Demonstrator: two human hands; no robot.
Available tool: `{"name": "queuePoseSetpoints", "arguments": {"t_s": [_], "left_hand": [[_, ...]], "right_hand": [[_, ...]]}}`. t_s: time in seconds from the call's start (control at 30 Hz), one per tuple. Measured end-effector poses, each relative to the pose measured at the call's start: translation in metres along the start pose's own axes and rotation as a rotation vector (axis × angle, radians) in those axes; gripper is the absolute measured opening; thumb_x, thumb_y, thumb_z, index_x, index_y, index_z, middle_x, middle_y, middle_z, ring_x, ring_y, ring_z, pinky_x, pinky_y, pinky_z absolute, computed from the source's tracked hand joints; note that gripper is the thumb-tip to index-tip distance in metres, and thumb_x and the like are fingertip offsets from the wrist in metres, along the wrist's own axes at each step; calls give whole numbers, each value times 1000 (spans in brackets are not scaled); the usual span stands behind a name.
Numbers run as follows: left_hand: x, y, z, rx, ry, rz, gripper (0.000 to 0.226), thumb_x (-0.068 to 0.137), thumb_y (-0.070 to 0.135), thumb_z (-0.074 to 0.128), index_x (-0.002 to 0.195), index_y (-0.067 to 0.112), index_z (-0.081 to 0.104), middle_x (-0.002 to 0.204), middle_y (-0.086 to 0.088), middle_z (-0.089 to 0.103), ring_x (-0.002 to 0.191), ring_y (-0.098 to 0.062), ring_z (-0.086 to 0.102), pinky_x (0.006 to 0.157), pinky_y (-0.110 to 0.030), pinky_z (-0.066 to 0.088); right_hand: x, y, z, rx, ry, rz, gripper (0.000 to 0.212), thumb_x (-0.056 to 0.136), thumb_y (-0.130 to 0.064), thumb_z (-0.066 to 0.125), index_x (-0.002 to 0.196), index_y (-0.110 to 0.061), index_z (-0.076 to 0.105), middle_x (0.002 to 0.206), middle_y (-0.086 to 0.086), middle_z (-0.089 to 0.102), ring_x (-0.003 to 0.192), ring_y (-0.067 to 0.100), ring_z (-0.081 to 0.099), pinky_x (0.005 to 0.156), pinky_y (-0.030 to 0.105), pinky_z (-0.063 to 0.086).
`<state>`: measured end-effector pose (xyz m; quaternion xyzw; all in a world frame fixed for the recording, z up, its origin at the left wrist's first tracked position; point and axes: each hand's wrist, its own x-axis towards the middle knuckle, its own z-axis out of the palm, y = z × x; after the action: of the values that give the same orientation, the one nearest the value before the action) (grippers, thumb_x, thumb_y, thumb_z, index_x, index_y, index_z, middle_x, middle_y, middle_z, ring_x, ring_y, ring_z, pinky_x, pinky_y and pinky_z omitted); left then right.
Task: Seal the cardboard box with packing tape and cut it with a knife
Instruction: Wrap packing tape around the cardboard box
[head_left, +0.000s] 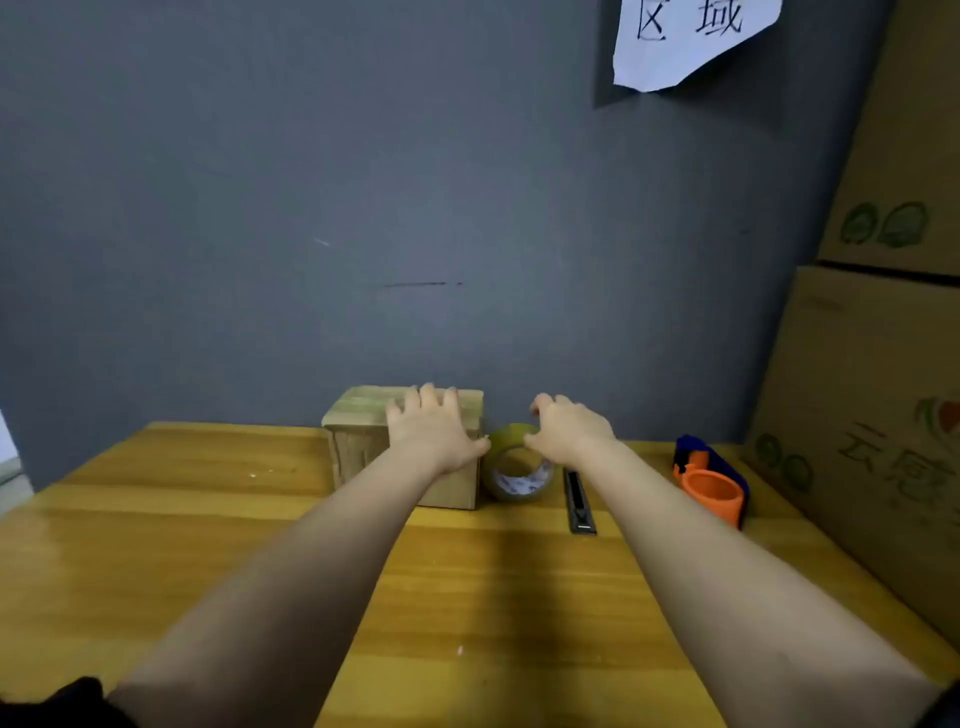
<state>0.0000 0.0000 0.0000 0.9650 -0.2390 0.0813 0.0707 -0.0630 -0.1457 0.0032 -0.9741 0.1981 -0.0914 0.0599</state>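
While left hand (434, 428) presses box (363, 415), right grip (563, 426) tops tape roll (517, 465).

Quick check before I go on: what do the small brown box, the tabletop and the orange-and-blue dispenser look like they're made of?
The small brown box looks like matte corrugated cardboard, with a glossy strip across its top, probably tape. The yellow tabletop seems to be varnished wood: grain lines and soft glare show. The orange-and-blue tape dispenser looks like smooth moulded plastic, though blur leaves that open.
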Motion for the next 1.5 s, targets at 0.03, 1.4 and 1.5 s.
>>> {"name": "queuePoseSetpoints", "arguments": {"t_s": [0.03, 1.4, 1.5], "left_hand": [[3, 0, 4, 17, -10, -6, 89, 82, 69, 43, 149, 17, 19, 158, -12, 17, 146, -31, 15, 115, -51, 18], [-18, -32, 18, -240, -161, 308, 59, 99, 33, 40, 152, 25, 14, 161, -5, 11, 149, -25, 7, 121, -38, 8], [-22, -33, 16, -283, -190, 334, 61, 99, 29, 42, 152, 21, 13, 161, -4, 9, 149, -22, 6, 121, -34, 6]], "right_hand": [[4, 0, 4, 5, -24, 3, 52, 91, -34, 49, 138, -17, 36, 139, 9, 43, 126, 30, 44, 95, 43, 43], [-92, -17, 30, 419, -43, 183, 74, 73, -60, 65, 128, -21, 36, 126, 2, 59, 113, 28, 57, 86, 37, 48], [-105, -23, 34, 472, -41, 178, 67, 74, -58, 65, 122, -24, 33, 120, 1, 61, 105, 26, 60, 87, 43, 51]]}}
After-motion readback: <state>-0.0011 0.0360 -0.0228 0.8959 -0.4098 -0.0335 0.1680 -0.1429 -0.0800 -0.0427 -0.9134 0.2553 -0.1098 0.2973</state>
